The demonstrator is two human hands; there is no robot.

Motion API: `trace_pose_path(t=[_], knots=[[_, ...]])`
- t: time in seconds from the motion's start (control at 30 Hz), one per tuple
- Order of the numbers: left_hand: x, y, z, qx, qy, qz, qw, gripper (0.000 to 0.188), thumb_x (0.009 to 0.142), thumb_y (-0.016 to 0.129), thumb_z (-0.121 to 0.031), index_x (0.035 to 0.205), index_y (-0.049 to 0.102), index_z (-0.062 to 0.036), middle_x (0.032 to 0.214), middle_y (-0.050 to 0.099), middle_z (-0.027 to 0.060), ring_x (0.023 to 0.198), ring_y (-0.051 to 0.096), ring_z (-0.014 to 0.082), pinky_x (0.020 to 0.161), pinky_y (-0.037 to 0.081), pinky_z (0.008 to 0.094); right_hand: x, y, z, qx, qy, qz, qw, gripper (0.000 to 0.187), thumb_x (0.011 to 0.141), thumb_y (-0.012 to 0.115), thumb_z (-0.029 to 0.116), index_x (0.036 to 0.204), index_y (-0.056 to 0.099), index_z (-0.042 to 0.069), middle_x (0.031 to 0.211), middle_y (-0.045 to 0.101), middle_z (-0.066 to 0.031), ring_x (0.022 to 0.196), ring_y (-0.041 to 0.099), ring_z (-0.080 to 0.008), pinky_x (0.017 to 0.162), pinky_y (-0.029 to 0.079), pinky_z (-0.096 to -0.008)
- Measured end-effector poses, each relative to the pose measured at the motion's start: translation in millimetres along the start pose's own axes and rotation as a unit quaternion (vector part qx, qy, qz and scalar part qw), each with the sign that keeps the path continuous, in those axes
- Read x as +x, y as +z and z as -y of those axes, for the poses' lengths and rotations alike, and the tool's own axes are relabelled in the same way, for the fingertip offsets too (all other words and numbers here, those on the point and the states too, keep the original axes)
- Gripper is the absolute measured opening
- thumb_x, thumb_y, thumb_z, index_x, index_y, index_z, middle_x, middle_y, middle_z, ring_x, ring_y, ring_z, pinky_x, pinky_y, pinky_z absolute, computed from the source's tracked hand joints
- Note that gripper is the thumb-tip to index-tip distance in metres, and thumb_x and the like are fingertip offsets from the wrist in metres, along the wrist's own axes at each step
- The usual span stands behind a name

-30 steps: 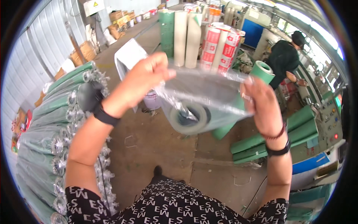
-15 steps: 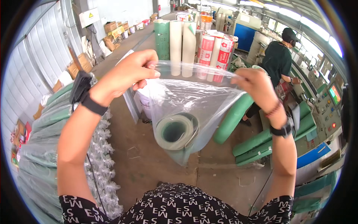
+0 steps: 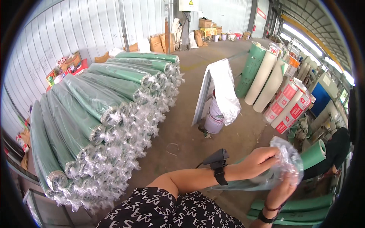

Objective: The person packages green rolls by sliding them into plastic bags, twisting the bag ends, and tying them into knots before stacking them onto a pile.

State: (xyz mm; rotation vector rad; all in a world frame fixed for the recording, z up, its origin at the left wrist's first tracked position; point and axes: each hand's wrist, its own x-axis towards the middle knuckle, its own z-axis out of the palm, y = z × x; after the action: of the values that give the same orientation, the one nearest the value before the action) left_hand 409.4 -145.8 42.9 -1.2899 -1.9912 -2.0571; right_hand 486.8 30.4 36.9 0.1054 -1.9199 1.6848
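Clear plastic film [image 3: 289, 155] is bunched at the lower right, between my two hands. My left hand [image 3: 255, 163] reaches across from the left with its fingers closed on the gathered film. Below it, my right hand [image 3: 284, 187] comes up from the lower edge and grips the same bunch. More of the film [image 3: 243, 182] trails down behind my left forearm, and the roll seen in it earlier is mostly hidden there. An upright green roll [image 3: 315, 154] leans just beyond the hands, apart from the film.
Several film-wrapped green rolls [image 3: 87, 102] are stacked at left, twisted ends facing me. A rack draped with white film [image 3: 226, 85] stands ahead beside a bucket [image 3: 215, 117]. Upright rolls [image 3: 260, 78] stand at far right. A person in dark clothing [image 3: 334, 152] is near the right edge; green rolls [image 3: 296, 209] lie below.
My view has swung left toward the stacked rolls. The film's mouth, earlier stretched wide between my hands, is now gathered into a bunch, with both hands close together.
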Motion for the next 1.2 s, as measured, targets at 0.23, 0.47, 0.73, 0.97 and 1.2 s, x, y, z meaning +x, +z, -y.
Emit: trace_pose_path(t=[0.23, 0.47, 0.73, 0.97, 1.2], knots=[[22, 15, -76, 0.023, 0.276, -0.162, 0.947, 0.025, 0.094, 0.050, -0.008, 0.118, 0.046, 0.0002, 0.111, 0.047, 0.0224, 0.104, 0.048, 0.0396, 0.089, 0.040, 0.0401, 58, 30, 86, -0.024, -0.243, 0.022, 0.970, 0.032, 0.095, 0.051, 0.020, 0.108, 0.060, -0.008, 0.108, 0.060, -0.0154, 0.105, 0.055, -0.0240, 0.092, 0.042, -0.0359], [10, 13, -66, -0.322, 0.003, -0.065, 0.945, 0.032, 0.098, 0.050, -0.013, 0.126, 0.038, -0.0036, 0.112, 0.045, 0.0026, 0.104, 0.045, 0.0110, 0.092, 0.039, 0.0290, 47, 56, 75, -0.005, -0.213, 0.126, 0.969, 0.039, 0.094, 0.050, 0.020, 0.124, 0.054, -0.004, 0.121, 0.055, -0.0129, 0.116, 0.050, -0.0234, 0.098, 0.039, -0.0353], [28, 0, -95, -0.059, 0.100, 0.059, 0.992, 0.035, 0.074, 0.047, 0.005, 0.107, 0.047, -0.0030, 0.098, 0.048, 0.0066, 0.100, 0.048, 0.0148, 0.091, 0.038, 0.0289, -6, 34, -2, -0.039, -0.042, 0.351, 0.935, 0.049, 0.087, 0.066, 0.015, 0.129, 0.049, -0.002, 0.129, 0.052, -0.0117, 0.114, 0.054, -0.0224, 0.088, 0.049, -0.0349], [-29, -50, -73, -0.287, -0.057, 0.123, 0.948, 0.058, 0.096, 0.039, -0.047, 0.123, 0.050, 0.0032, 0.112, 0.062, 0.0132, 0.100, 0.061, 0.0211, 0.087, 0.049, 0.0331, 32, 50, 65, 0.260, 0.150, 0.265, 0.916, 0.040, 0.095, 0.048, 0.040, 0.069, 0.042, 0.011, 0.066, 0.044, 0.0003, 0.068, 0.049, -0.0146, 0.080, 0.041, -0.0325], [-52, 24, -36, -0.549, -0.326, -0.008, 0.770, 0.126, 0.069, 0.015, -0.094, 0.142, 0.033, 0.0073, 0.139, 0.045, 0.0225, 0.131, 0.043, 0.0338, 0.113, 0.029, 0.0457, 12, 42, 89, 0.089, -0.065, 0.357, 0.928, 0.034, 0.097, 0.050, 0.029, 0.113, 0.061, 0.001, 0.110, 0.063, -0.0086, 0.096, 0.061, -0.0259, 0.088, 0.048, -0.0366]])
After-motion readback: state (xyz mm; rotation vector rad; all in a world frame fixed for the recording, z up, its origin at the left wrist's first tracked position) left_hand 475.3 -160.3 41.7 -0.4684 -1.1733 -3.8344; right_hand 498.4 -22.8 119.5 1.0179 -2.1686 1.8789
